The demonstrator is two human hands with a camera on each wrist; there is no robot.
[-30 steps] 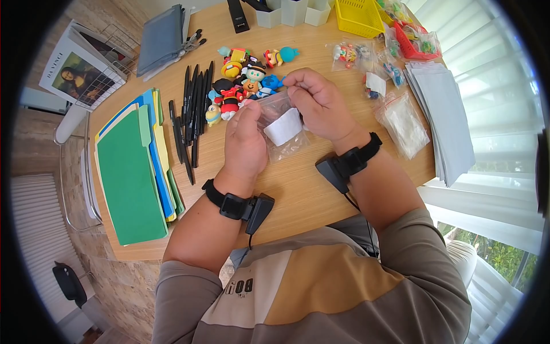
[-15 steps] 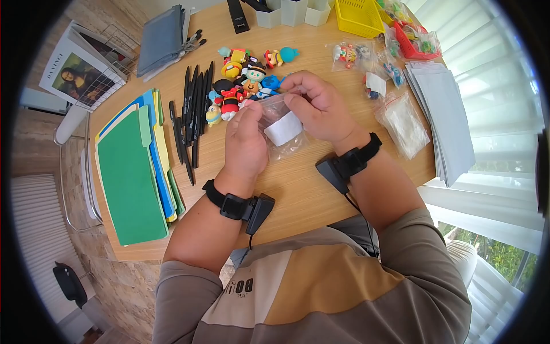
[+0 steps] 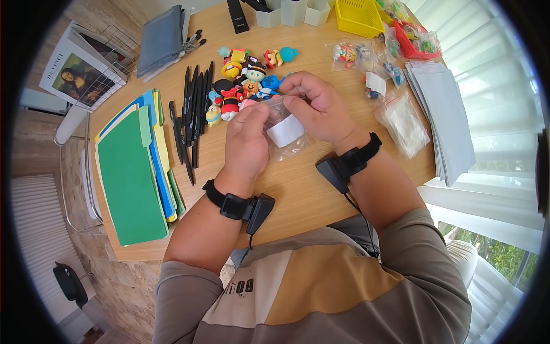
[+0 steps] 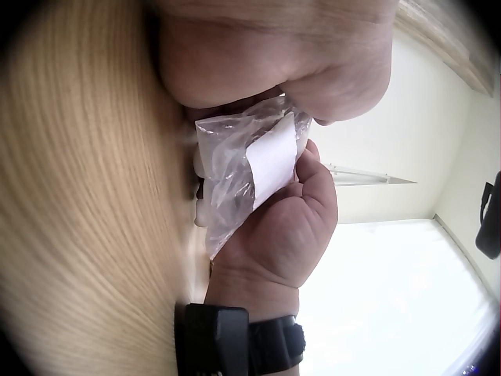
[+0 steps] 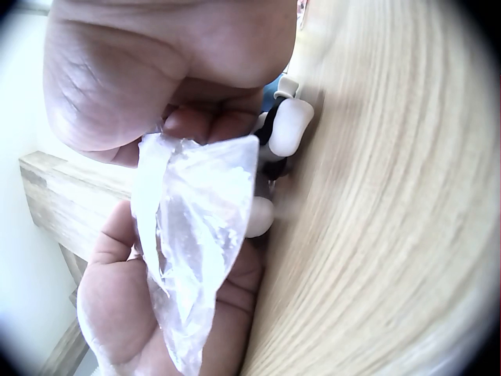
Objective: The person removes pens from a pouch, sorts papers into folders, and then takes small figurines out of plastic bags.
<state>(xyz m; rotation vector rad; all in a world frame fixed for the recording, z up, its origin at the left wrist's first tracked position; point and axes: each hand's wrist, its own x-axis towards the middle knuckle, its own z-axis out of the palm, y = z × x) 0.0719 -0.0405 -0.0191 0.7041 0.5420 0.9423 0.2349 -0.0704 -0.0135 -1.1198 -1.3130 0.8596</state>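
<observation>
A clear plastic zip bag (image 3: 293,148) with a white paper label (image 3: 285,132) hangs between both hands over the table. My left hand (image 3: 247,140) pinches its upper left edge between thumb and fingers. At the upper right edge, my right hand (image 3: 322,109) grips the bag with thumb and curled fingers. In the left wrist view the crumpled bag (image 4: 223,160) is close above the wood. The right wrist view shows the bag (image 5: 207,184) bulging between the palms. Just beyond the fingers lies a pile of small toy figures (image 3: 252,77), partly hidden by the hands.
Black pens (image 3: 197,97) and coloured folders (image 3: 129,178) lie on the left. Bagged toys (image 3: 346,53), a bundle of clear bags (image 3: 404,123) and grey envelopes (image 3: 438,120) are on the right. Yellow (image 3: 358,17) and red baskets (image 3: 409,49) stand at the back right.
My left thumb and fingers have shifted slightly right along the bag's top edge. The right thumb has moved a little left and down; both forearms stay put.
</observation>
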